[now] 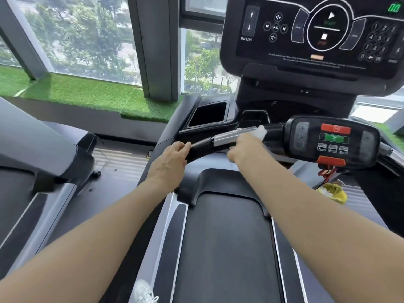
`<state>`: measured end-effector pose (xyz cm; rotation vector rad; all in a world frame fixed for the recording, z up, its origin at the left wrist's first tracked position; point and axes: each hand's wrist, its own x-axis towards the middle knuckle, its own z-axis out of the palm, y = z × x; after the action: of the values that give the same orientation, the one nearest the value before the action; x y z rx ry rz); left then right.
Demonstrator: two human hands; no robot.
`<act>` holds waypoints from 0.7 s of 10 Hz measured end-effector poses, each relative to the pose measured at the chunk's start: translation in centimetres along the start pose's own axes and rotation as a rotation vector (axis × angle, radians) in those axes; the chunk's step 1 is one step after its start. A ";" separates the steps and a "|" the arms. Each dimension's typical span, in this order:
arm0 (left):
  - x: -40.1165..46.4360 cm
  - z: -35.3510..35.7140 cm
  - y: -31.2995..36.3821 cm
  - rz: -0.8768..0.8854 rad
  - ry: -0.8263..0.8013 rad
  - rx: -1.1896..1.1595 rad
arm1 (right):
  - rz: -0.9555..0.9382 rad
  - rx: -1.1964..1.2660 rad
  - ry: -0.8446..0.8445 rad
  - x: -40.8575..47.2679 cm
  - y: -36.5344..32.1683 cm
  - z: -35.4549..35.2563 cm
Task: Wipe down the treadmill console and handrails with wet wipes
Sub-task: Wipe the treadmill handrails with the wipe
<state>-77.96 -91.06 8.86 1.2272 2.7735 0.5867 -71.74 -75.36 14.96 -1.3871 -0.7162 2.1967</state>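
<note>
We stand on the treadmill belt (227, 248), the largest thing before us, with the console (314, 38) at one o'clock and the smaller control pod (332, 141) at three; neither shows any sign we can read of being wiped or not, so we judge most of the job is left. The curved front handrail (218, 142) crosses the centre, and work appears under way there. Our left hand (168, 162) at nine o'clock curls its fingers round the rail's dark grip, while our right hand (244, 147) clenches a white wet wipe (261, 132) against the rail's silver section. At ten o'clock, windows (76, 36) over a strip of artificial grass (87, 92) look out on trees.
</note>
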 end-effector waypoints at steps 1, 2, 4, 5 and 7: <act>-0.5 -0.4 -1.4 -0.022 -0.004 0.024 | 0.057 0.110 0.075 -0.4 2.2 1.6; -1.2 -0.5 -2.9 -0.070 -0.033 0.054 | -0.011 -0.033 -0.009 0.1 4.1 2.2; -2.6 0.1 -4.8 -0.204 -0.114 0.048 | 0.016 -0.016 0.027 -0.5 5.4 3.1; -2.7 0.5 -4.9 -0.226 -0.125 -0.047 | 0.018 0.057 -0.015 -0.5 6.2 3.4; -2.6 0.3 -5.2 -0.208 -0.099 -0.058 | -0.029 0.083 -0.123 0.3 7.8 2.9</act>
<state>-79.78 -96.03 6.40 0.9152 2.7335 0.5681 -75.26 -81.75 10.83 -1.2022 -0.6756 2.2776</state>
